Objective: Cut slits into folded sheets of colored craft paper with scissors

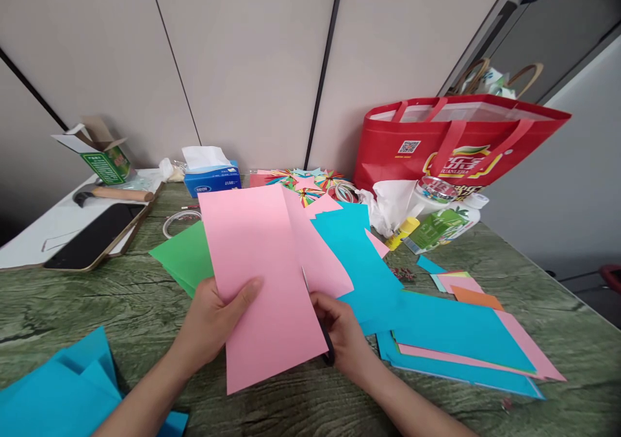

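Observation:
My left hand (213, 320) grips the left edge of a pink paper sheet (262, 282), thumb on top, and holds it up over the green table (97, 288). My right hand (347, 337) is closed on black-handled scissors (320, 324). Their blade sits in a cut running up the sheet from its lower right edge. The part of the sheet right of the cut (315, 256) splays out over a blue paper sheet (363, 262). A green paper sheet (187, 259) lies under the pink one at the left.
Blue and pink sheets (460, 340) lie stacked at the right, more blue paper (58, 392) at the near left. At the back stand a red shopping bag (451, 146), a tissue box (211, 175), folded paper shapes (305, 181), a glue stick (402, 233), a phone (94, 236) and a hammer (114, 194).

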The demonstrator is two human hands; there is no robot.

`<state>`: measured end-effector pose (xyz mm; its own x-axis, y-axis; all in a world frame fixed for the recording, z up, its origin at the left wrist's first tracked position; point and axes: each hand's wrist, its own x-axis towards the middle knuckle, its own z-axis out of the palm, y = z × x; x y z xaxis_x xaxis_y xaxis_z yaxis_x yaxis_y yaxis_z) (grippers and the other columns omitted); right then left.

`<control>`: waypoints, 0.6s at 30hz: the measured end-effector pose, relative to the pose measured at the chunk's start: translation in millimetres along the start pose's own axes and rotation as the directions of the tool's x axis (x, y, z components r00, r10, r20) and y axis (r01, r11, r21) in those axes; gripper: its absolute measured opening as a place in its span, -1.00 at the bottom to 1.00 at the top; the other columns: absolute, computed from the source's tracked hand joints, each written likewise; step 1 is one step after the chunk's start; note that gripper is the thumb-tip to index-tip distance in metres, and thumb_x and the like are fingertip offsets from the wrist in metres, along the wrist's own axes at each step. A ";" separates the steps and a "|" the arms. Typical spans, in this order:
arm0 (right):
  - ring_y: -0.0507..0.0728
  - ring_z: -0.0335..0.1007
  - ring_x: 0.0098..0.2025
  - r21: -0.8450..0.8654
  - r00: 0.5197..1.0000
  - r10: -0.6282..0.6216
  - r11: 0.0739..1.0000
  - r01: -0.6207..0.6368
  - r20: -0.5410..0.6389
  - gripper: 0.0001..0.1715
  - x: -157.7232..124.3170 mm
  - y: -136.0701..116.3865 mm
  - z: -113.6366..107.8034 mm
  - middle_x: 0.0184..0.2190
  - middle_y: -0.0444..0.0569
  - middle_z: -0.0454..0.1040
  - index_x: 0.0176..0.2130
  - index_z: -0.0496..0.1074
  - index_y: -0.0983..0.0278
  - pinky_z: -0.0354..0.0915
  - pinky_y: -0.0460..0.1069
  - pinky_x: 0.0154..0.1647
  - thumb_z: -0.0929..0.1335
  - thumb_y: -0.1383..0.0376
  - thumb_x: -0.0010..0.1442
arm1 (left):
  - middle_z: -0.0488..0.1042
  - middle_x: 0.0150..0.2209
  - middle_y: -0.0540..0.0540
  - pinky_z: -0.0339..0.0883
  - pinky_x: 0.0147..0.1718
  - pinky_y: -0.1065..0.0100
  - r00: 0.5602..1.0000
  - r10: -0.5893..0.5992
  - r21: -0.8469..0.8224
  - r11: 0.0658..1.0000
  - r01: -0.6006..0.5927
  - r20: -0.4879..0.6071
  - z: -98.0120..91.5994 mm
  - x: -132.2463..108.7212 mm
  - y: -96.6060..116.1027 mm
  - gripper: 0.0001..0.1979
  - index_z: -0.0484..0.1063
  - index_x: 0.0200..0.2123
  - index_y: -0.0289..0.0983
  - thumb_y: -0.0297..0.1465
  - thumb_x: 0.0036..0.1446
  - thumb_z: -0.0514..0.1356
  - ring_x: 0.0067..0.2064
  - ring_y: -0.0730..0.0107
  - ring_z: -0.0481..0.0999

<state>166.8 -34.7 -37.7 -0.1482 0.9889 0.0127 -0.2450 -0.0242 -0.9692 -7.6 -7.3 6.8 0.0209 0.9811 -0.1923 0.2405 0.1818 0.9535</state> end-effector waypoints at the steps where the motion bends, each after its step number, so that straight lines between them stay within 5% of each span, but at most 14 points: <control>1: -0.03 0.27 -0.59 -0.006 1.000 0.001 1.000 -0.001 -0.006 -0.78 0.1 0.3 0.0 -0.62 -0.20 0.45 -0.53 0.42 0.29 0.23 -0.14 -0.51 0.49 0.32 -0.27 | 0.53 -0.49 -0.07 0.29 -0.67 0.46 1.000 0.002 0.000 1.000 -0.002 -0.002 -0.1 0.1 -0.2 -0.73 0.47 -0.50 -0.31 -0.19 -0.11 0.21 -0.53 0.36 0.43; 18: 0.07 0.37 -0.44 0.004 1.000 0.016 1.000 -0.015 -0.011 -0.70 1.6 -3.3 -1.4 -0.50 -0.12 0.48 -0.44 0.40 0.25 0.26 -0.09 -0.43 0.50 0.34 -0.26 | 0.51 -0.51 -0.06 0.30 -0.65 0.44 0.997 0.003 0.038 0.999 -0.005 0.073 4.8 -1.8 0.3 -0.72 0.46 -0.50 -0.31 -0.19 -0.09 0.18 -0.53 0.36 0.41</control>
<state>168.7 -32.9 -34.9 -0.1411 0.9900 -0.0051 -0.2461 -0.0401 -0.9684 -2.9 -9.3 6.3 0.0919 0.9742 -0.2061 0.2774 0.1738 0.9449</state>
